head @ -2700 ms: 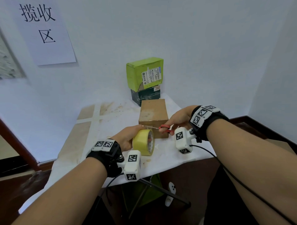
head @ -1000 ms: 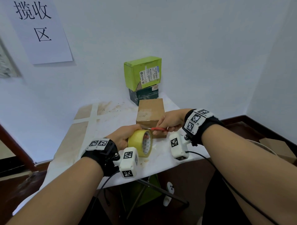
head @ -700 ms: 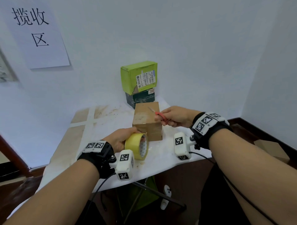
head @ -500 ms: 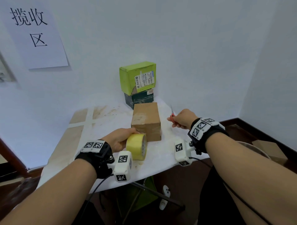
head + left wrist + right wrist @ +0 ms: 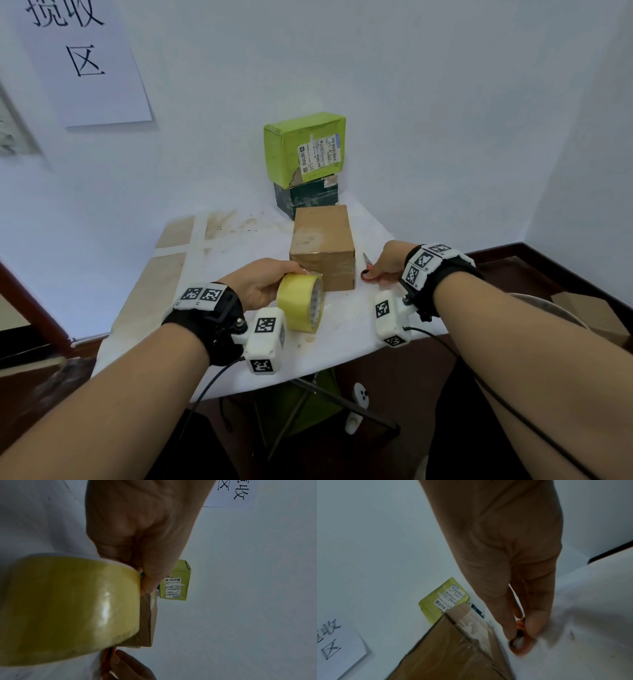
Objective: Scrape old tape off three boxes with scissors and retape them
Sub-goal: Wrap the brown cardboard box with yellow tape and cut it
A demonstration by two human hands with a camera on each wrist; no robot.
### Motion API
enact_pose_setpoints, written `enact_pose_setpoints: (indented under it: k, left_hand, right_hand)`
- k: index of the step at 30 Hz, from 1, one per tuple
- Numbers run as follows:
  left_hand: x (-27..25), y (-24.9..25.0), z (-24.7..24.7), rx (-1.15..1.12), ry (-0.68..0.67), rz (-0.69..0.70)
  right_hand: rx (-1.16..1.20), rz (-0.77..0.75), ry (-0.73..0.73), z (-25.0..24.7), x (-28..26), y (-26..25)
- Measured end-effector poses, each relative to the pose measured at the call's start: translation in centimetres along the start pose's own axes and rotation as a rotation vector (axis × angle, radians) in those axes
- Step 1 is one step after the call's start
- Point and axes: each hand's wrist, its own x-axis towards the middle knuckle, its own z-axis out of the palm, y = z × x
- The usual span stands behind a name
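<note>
A brown cardboard box (image 5: 322,251) stands in the middle of the white table (image 5: 342,329), with clear tape across its near face. My left hand (image 5: 260,282) grips a yellow tape roll (image 5: 301,303) just in front of the box's near left corner. To the right of the box, my right hand (image 5: 385,263) pinches small red-handled scissors (image 5: 367,265) low at the table surface; in the right wrist view the scissors (image 5: 520,641) are blurred. A green box (image 5: 305,149) sits on a dark green box (image 5: 308,198) against the wall behind.
The table stands in a corner between two white walls. A paper sign (image 5: 82,58) hangs on the wall at the upper left. The table's left part (image 5: 171,260) shows brown stained patches. A folding stand (image 5: 308,401) is under the table.
My right hand has taken the scissors away from the tape roll, over the brown box and down to the table on the box's right. The left hand has kept hold of the roll.
</note>
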Motion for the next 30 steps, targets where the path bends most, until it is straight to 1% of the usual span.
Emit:
enact_pose_setpoints:
  k: [1,2,4,5,6,7,9,10,12,14,18,23,28,30]
  left_hand:
    - [0.0,0.0,0.0,0.000,0.006,0.001]
    - [0.0,-0.1,0.0,-0.006,0.010,0.002]
    - [0.0,-0.2,0.0,-0.025,0.006,0.005]
    - [0.1,-0.3,0.0,-0.034,0.003,0.007]
    - [0.1,-0.3,0.0,-0.037,-0.001,0.007]
    - [0.1,-0.3,-0.1,-0.037,-0.001,0.007]
    - [0.0,-0.3,-0.1,-0.035,0.007,0.008]
    - [0.0,-0.3,-0.1,-0.030,0.016,0.013]
    - [0.1,-0.3,-0.3,-0.027,0.027,0.025]
    - [0.1,-0.4,-0.4,-0.026,0.029,0.028]
    - [0.2,-0.5,-0.4,-0.035,0.039,0.033]
    - [0.2,-0.4,-0.3,-0.022,0.059,0.036]
    - [-0.2,-0.1,-0.2,-0.026,0.041,0.026]
    - [-0.3,-0.2,-0.1,0.009,0.022,0.007]
  right_hand:
    - [-0.029,-0.019,0.053,0.1,0.1,-0.1]
    - [-0.021,-0.052,0.152,0.0,0.2,-0.2]
    - [0.156,-0.153,0.335,-0.2,0.3,-0.5]
    - [0.257,-0.239,0.422,-0.4,0.0,-0.8]
    - [0.342,-0.335,0.474,-0.6,-0.5,-1.4]
    - [0.397,-0.431,0.487,-0.7,-1.2,-2.3]
    - [0.407,-0.592,0.415,-0.4,-2.5,-4.1]
    - [0.377,-0.639,0.352,0.0,-2.9,-5.0]
    - [0.298,-0.674,0.234,1.2,-3.0,-6.4]
    - [0.265,-0.667,0.191,2.3,-2.3,-7.2]
    - [0.081,-0.643,0.241,2.9,-1.4,-8.0]
    - [0.081,-0.669,0.288,3.5,-0.9,-7.7]
    - [0.098,-0.683,0.308,3.7,-0.9,-7.6]
    - [0.112,-0.684,0.336,3.8,-1.0,-7.5]
